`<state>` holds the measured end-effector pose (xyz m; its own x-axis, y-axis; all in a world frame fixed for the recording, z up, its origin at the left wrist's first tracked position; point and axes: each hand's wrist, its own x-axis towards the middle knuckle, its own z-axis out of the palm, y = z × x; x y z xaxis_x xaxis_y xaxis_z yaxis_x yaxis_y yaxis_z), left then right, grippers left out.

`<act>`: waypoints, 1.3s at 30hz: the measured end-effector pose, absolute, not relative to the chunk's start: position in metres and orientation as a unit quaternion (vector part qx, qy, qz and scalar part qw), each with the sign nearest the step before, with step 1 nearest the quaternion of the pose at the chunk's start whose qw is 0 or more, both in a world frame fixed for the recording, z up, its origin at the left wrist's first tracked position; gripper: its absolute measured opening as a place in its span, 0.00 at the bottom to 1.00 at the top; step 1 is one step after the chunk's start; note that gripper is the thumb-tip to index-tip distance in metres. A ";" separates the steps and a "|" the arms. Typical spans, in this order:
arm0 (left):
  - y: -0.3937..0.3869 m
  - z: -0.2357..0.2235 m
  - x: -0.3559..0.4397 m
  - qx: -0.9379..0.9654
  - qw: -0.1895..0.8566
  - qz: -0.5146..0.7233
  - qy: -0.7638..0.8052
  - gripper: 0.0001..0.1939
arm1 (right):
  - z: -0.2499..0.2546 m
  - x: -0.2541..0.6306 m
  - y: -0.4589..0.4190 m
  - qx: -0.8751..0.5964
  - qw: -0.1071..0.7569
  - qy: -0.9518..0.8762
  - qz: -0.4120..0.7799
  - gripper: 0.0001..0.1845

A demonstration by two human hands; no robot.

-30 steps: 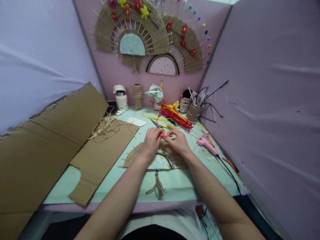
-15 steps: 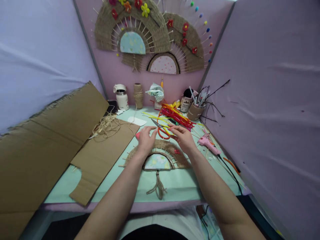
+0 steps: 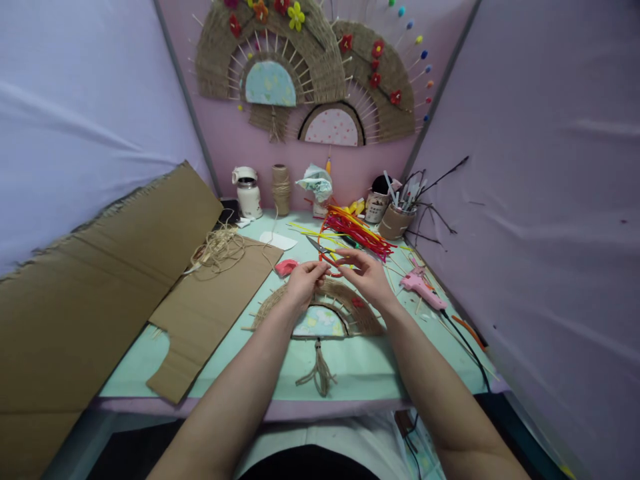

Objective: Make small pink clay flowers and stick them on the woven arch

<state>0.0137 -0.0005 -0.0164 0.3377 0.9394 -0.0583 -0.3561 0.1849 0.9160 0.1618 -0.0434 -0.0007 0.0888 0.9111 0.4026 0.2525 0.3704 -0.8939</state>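
A half-round jute fan (image 3: 361,305) with a pale floral paper centre (image 3: 320,323) and a tassel (image 3: 317,376) lies on the mint-green table (image 3: 360,370). Both of my hands hover over its far edge. My left hand (image 3: 301,285) has its fingertips pinched together, and my right hand (image 3: 369,275) curls its fingers toward them. Something thin seems to run between the two hands, too fine to name. Orange-handled scissors (image 3: 326,255) lie just beyond my fingers. A small red-pink piece (image 3: 286,268) rests on the table left of my left hand.
A pile of red, orange and yellow pipe cleaners (image 3: 357,230), a pink glue gun (image 3: 421,287) with a black cord, cups of tools (image 3: 395,220), a jar (image 3: 247,195) and a twine spool (image 3: 281,189). Cardboard sheets (image 3: 210,310) and loose raffia (image 3: 218,247) at left. Finished fans (image 3: 280,57) hang on the back wall.
The red piece that both hands held a second ago now lies on the table at left. My hands parted, then came close again over the fan's far edge.
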 end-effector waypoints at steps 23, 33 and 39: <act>-0.004 -0.013 0.014 0.456 0.726 0.416 0.304 0.27 | -0.007 0.172 -0.037 -0.516 0.573 -0.585 0.251 0.10; -0.002 -0.015 0.015 0.408 0.747 0.436 0.291 0.26 | 0.003 0.164 -0.045 -0.462 0.518 -0.699 0.172 0.10; -0.001 -0.019 0.016 0.420 0.736 0.438 0.299 0.26 | -0.003 0.160 -0.044 -0.430 0.523 -0.727 0.117 0.07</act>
<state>0.0163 -0.0014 -0.0189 0.4375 0.8963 -0.0729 -0.3930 0.2635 0.8810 0.1603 -0.0445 -0.0027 -0.0832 0.7468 0.6599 0.5025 0.6032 -0.6193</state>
